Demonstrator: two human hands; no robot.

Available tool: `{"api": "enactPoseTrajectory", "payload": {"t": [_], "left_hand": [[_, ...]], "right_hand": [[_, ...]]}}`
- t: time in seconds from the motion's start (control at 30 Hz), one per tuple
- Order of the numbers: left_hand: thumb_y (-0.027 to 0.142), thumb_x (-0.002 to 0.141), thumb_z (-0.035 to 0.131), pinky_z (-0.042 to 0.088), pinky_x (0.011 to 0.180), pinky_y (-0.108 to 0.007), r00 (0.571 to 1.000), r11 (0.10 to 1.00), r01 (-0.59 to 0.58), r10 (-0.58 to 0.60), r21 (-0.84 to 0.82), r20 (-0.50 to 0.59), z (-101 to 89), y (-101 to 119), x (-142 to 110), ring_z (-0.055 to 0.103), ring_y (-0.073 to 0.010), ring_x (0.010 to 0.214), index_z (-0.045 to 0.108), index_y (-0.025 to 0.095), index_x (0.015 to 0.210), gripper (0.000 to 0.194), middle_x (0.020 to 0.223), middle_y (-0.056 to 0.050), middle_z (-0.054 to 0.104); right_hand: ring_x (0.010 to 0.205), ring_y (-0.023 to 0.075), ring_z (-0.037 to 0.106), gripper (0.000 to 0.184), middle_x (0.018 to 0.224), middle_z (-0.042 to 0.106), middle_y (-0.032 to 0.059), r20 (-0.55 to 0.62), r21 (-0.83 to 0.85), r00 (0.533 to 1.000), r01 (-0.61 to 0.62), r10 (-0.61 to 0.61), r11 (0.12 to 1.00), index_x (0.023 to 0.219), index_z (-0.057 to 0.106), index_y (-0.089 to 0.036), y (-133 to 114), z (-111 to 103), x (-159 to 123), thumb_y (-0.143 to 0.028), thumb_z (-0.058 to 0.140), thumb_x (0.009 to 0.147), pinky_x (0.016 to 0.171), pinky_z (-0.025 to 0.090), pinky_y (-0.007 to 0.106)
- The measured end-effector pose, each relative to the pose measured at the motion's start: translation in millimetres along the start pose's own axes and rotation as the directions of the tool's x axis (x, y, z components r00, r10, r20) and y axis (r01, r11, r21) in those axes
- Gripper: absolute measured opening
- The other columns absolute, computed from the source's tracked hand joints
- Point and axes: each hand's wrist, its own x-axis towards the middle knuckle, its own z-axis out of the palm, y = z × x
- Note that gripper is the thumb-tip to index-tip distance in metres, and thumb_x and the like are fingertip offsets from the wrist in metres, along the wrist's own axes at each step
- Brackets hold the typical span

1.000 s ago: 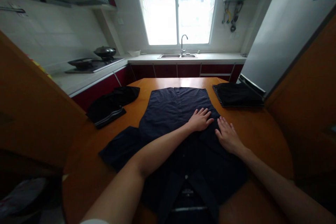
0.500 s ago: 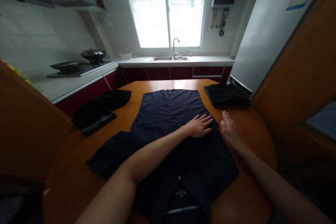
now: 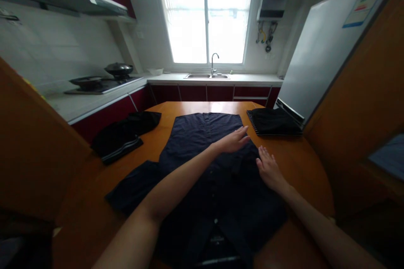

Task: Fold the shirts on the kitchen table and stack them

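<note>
A dark navy short-sleeved shirt point(image 3: 195, 143) lies spread front up, its collar towards me and its hem at the far side. My left hand point(image 3: 232, 140) reaches across the shirt to its right side, fingers stretched out and pointing right; whether it touches the cloth I cannot tell. My right hand point(image 3: 269, 170) is at the shirt's right edge, palm turned inward and fingers extended. Neither hand grips anything. The left sleeve lies flat, and the collar with its label shows at the bottom.
The shirt rests on a rounded wooden table point(image 3: 293, 155). Black folded clothing point(image 3: 274, 122) lies at its far right, and a black garment with white stripes point(image 3: 123, 134) at the left. Beyond are a sink point(image 3: 206, 76), a stove point(image 3: 104, 85) and a fridge point(image 3: 318, 46).
My left hand has lifted from lying flat with fingers spread and turned on its side. My right hand has moved left onto the shirt's edge. The view has tilted up slightly.
</note>
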Motion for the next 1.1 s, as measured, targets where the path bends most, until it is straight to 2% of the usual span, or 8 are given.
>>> {"api": "enactPoseTrajectory", "payload": {"t": [0.17, 0.27, 0.37, 0.57, 0.67, 0.77, 0.9, 1.1], "left_hand": [[0.041, 0.102, 0.047, 0.022, 0.123, -0.035, 1.000, 0.994, -0.002, 0.002, 0.113, 0.003, -85.7, 4.4, -35.5, 0.029, -0.0254, 0.150, 0.031, 0.004, 0.155, 0.066, 0.161, -0.019, 0.032], [0.041, 0.100, 0.050, 0.029, 0.119, -0.036, 0.991, 0.982, 0.119, -0.108, 0.145, -0.079, -124.0, -8.4, -93.6, 0.040, -0.0246, 0.144, 0.042, 0.013, 0.151, 0.059, 0.156, -0.012, 0.043], [0.041, 0.097, 0.051, 0.032, 0.117, -0.034, 0.921, 0.922, 0.363, -0.333, 0.136, -0.204, -140.9, -27.0, -174.4, 0.046, -0.0250, 0.141, 0.053, 0.014, 0.144, 0.054, 0.150, -0.010, 0.052], [0.039, 0.088, 0.059, 0.044, 0.103, -0.033, 0.576, 0.571, 0.812, -0.748, 0.124, -0.329, -120.2, -56.9, -332.3, 0.061, -0.0299, 0.123, 0.065, 0.011, 0.127, 0.049, 0.135, -0.016, 0.064], [0.043, 0.086, 0.061, 0.046, 0.097, -0.034, 0.433, 0.410, 0.900, -0.812, 0.145, -0.391, -105.8, -59.2, -377.9, 0.064, -0.0318, 0.115, 0.067, 0.011, 0.119, 0.046, 0.126, -0.019, 0.068], [0.043, 0.091, 0.054, 0.047, 0.086, -0.032, 0.314, 0.305, 0.948, -0.857, 0.089, -0.408, -99.5, -55.9, -398.9, 0.067, -0.0284, 0.104, 0.068, 0.015, 0.105, 0.034, 0.112, -0.015, 0.072], [0.040, 0.089, 0.058, 0.044, 0.073, -0.028, 0.245, 0.254, 0.967, -0.901, 0.023, -0.358, -97.8, -52.2, -406.3, 0.068, -0.0246, 0.091, 0.065, 0.019, 0.089, 0.023, 0.099, -0.011, 0.073], [0.037, 0.075, 0.070, 0.039, 0.063, -0.026, 0.241, 0.289, 0.952, -0.910, -0.098, -0.336, -91.7, -56.6, -407.1, 0.063, -0.0210, 0.079, 0.060, 0.020, 0.076, 0.019, 0.083, -0.004, 0.069]], "right_hand": [[0.151, 0.0268, 0.025, 0.061, 0.159, 0.035, 0.0191, -0.100, 0.070, 0.993, 0.062, -0.055, 0.996, 0.154, 0.036, -0.005, -1.9, -1.3, -2.9, -0.035, 0.021, 0.103, 0.121, 0.022, 0.053], [0.151, 0.0280, 0.026, 0.061, 0.159, 0.036, 0.0193, -0.133, 0.095, 0.986, 0.113, -0.100, 0.989, 0.153, 0.039, -0.007, -3.3, -3.6, -4.5, -0.039, 0.023, 0.103, 0.121, 0.021, 0.056], [0.151, 0.0288, 0.025, 0.062, 0.158, 0.037, 0.0200, -0.161, 0.101, 0.975, 0.168, -0.150, 0.981, 0.152, 0.040, -0.006, -8.9, -9.5, -3.5, -0.041, 0.024, 0.103, 0.121, 0.021, 0.057], [0.151, 0.0269, 0.024, 0.058, 0.160, 0.036, 0.0135, -0.157, 0.114, 0.917, 0.386, -0.367, 0.916, 0.154, 0.038, -0.015, -55.6, -23.1, 6.7, -0.039, 0.028, 0.102, 0.121, 0.022, 0.056], [0.152, 0.0265, 0.023, 0.056, 0.162, 0.033, 0.0113, -0.108, 0.129, 0.861, 0.507, -0.496, 0.852, 0.153, 0.041, -0.017, -98.7, -23.4, 14.5, -0.037, 0.030, 0.103, 0.122, 0.021, 0.055], [0.152, 0.0264, 0.024, 0.053, 0.161, 0.033, 0.0114, -0.056, 0.165, 0.803, 0.594, -0.594, 0.787, 0.150, 0.046, -0.016, -146.4, -18.1, 19.9, -0.037, 0.031, 0.104, 0.122, 0.022, 0.054], [0.152, 0.0262, 0.023, 0.050, 0.161, 0.034, 0.0132, 0.015, 0.217, 0.729, 0.666, -0.685, 0.714, 0.145, 0.052, -0.014, -199.0, -6.3, 20.0, -0.037, 0.035, 0.104, 0.122, 0.021, 0.052], [0.151, 0.0281, 0.026, 0.042, 0.158, 0.039, 0.0151, 0.115, 0.250, 0.684, 0.682, -0.720, 0.687, 0.135, 0.062, -0.016, -232.7, 9.2, 16.9, -0.033, 0.045, 0.100, 0.122, 0.022, 0.052]]}}
